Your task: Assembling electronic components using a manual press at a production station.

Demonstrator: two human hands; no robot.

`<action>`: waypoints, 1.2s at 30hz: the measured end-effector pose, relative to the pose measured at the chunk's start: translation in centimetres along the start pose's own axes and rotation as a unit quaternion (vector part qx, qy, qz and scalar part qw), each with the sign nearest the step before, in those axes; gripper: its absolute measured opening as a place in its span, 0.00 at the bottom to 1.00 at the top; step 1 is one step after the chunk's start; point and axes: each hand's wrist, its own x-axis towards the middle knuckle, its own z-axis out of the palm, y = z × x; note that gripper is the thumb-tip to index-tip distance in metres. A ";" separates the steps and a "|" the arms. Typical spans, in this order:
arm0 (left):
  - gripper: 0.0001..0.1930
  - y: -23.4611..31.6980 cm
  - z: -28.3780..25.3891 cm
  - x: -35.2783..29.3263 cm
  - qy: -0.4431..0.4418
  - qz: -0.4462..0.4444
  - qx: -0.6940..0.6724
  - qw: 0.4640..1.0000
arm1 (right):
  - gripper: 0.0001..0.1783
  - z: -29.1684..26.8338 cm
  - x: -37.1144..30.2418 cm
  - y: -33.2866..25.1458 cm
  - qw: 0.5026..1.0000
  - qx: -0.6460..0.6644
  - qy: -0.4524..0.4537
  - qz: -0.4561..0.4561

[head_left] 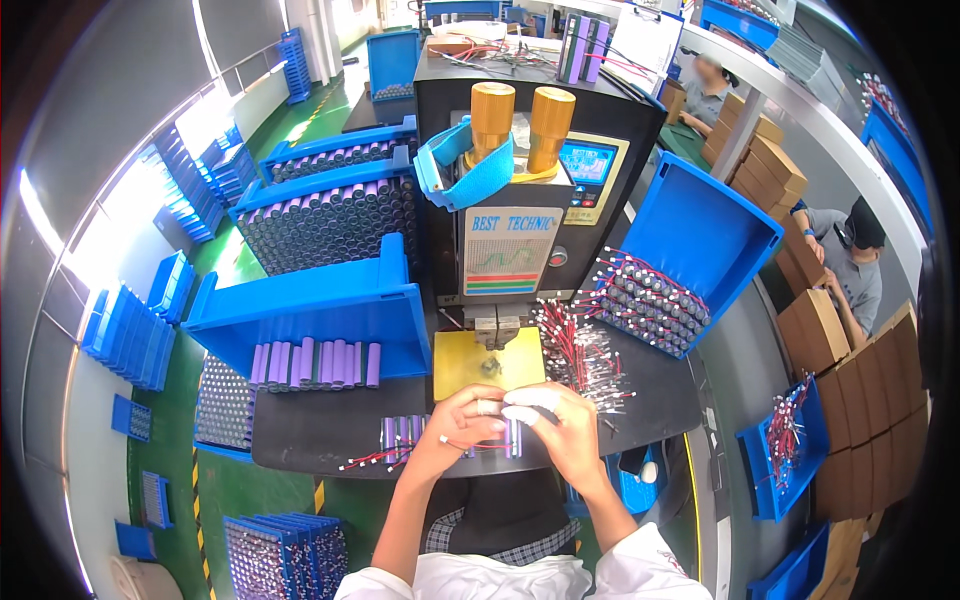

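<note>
In front of the spot welder (510, 250), my two hands meet over the near edge of the black table. My left hand (462, 420) is closed in a pinch, and a thin red wire lead (462, 443) with a white plug comes out beneath it. White coverings show on fingertips of my right hand (560, 422), which is also pinched; what lies between its fingers is hidden. Below the hands are purple battery cells (513, 438). More purple cells (402, 430) stand left of my left hand, with red wire leads (375, 460) beside them.
The welder's head (497, 328) is above a yellow plate (460, 365). Loose wire leads (580, 360) heap to its right, by a tilted blue bin (715, 235). Blue bins of cells (300, 295) stack at left. Two people sit beyond cardboard boxes (770, 170) at right.
</note>
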 end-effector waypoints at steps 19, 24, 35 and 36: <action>0.14 -1.3 2.4 2.9 0.209 0.199 0.161 0.944 | 0.22 0.9 -0.2 1.7 0.972 -0.187 0.022 -0.138; 0.13 -2.5 2.5 3.9 0.264 0.293 0.284 0.874 | 0.24 0.7 0.7 1.5 0.964 -0.224 0.010 -0.145; 0.11 -3.7 2.4 5.2 0.355 0.326 0.333 0.811 | 0.25 0.4 2.4 1.5 0.946 -0.278 -0.028 -0.163; 0.11 -3.9 2.2 5.2 0.356 0.325 0.333 0.810 | 0.25 0.5 2.4 1.5 0.946 -0.279 -0.029 -0.162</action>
